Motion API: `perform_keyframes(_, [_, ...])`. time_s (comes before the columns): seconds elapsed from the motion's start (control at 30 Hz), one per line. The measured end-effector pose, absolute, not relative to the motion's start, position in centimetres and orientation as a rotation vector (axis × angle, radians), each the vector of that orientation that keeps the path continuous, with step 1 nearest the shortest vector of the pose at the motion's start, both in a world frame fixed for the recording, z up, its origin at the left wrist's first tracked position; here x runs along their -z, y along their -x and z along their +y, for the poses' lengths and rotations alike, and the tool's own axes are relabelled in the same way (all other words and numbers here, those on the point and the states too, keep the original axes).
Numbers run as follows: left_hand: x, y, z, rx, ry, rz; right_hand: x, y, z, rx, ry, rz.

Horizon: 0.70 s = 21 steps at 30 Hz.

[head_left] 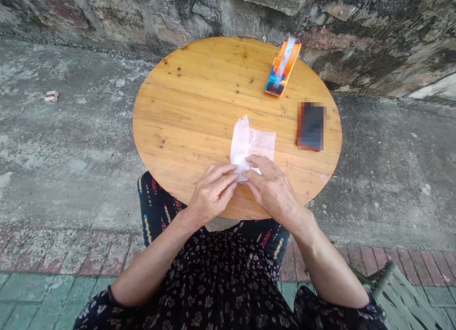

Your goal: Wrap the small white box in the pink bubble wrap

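Observation:
A thin whitish-pink tissue [240, 140] lies near the front of the round table, partly folded over, with a ragged far edge. Its right part is a single see-through layer. My left hand [210, 193] pinches the near left corner between thumb and fingers. From the other side, my right hand [273, 186] has its thumb and fingers closed on the near edge, covering the lower right part of the sheet. Both hands rest close together, fingertips almost meeting.
On the wooden table [192, 106], an orange and blue tape dispenser [281, 68] stands at the back right. A blurred dark object with a red edge [312, 126] lies at the right. A stone wall [213, 16] borders the table's far side. A green slatted chair [406, 292] is at lower right.

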<state>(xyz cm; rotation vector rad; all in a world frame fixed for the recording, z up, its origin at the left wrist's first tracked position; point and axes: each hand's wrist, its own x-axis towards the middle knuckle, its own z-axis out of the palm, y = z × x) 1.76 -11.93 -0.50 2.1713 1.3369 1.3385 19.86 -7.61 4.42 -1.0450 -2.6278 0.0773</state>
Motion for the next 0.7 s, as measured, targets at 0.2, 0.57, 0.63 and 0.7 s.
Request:
perform_keyframes(0.2, [1.1, -1.4, -11.2, -1.372, -2.333, 1.249, -4.3, -20.1, -7.5, -0.126, 1.054, -2.604])
perform_keyframes(0.57, [0.5, -0.5, -9.9, -1.19, -2.58, 1.153, -3.5, -20.3, -7.7, -0.133, 1.026, -2.556])
perform_keyframes(0.63, [0.6, -0.4, -9.8, -1.164, -2.595, 1.109, -3.4, -20.2, -7.8, -0.127, 1.023, -2.549])
perform_keyframes(0.7, [0.7, -0.3, -9.6, -1.137, -2.607, 1.066, -3.4, -20.0, -7.9, -0.119, 1.03, -2.543])
